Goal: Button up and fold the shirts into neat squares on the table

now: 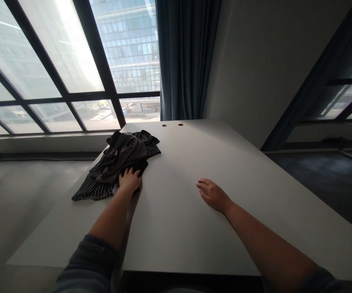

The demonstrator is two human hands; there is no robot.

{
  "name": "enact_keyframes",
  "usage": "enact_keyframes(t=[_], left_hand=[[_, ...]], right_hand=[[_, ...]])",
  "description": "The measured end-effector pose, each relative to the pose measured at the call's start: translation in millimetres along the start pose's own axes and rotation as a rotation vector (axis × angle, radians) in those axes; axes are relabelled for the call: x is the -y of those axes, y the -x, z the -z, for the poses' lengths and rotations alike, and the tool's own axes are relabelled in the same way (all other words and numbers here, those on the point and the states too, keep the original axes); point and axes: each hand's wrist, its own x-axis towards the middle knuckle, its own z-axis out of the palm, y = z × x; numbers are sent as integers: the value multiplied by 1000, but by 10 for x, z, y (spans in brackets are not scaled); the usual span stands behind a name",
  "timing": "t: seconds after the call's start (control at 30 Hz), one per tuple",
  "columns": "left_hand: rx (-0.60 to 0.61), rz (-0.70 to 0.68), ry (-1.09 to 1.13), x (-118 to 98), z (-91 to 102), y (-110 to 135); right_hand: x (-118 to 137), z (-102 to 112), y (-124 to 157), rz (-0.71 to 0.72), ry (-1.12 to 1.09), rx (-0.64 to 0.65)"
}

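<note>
A rumpled heap of dark clothes lies on the left side of the white table. On top is a plain dark grey garment (117, 156), and under it spreads a black garment with thin white stripes (95, 189). My left hand (130, 180) rests on the near right edge of the heap, fingers spread over the cloth. What lies beneath its palm is hidden. My right hand (210, 193) lies on the bare tabletop to the right, holding nothing, its fingers stretched out and slightly apart.
The white table (182, 236) runs away from me towards the window (127, 61). Two round cable holes sit near its far edge. A dark blue curtain (186, 61) hangs behind it, beside a grey wall (249, 73). Floor shows on both sides.
</note>
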Motion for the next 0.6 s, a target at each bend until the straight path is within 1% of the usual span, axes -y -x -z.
enact_keyframes(t=[0.13,0.23,0.3,0.33,0.37,0.43,0.47,0.5,0.53,0.57,0.6], left_hand=[[-19,41,-42,159,45,-5],[-5,62,-53,174,93,27],[15,62,-10,163,173,30],[-7,70,18,164,230,18],[-60,87,42,176,295,-6],[-243,149,69,247,435,-94],[-341,193,72,307,502,-158],[-413,243,78,383,560,-233],[-441,299,93,471,609,-315],[-427,350,120,565,648,-401],[-378,391,156,661,676,-488]], right_hand=[[-6,15,7,-24,-17,19],[-10,23,8,-30,-32,28],[-12,27,12,-27,-35,32],[-13,29,14,-26,-36,32],[-13,32,16,-23,-37,31],[-11,36,19,-19,-38,24],[-9,38,19,-18,-39,19],[-7,40,19,-18,-38,15],[-5,42,18,-19,-38,14],[-2,43,17,-20,-37,14],[-1,43,16,-23,-36,15]])
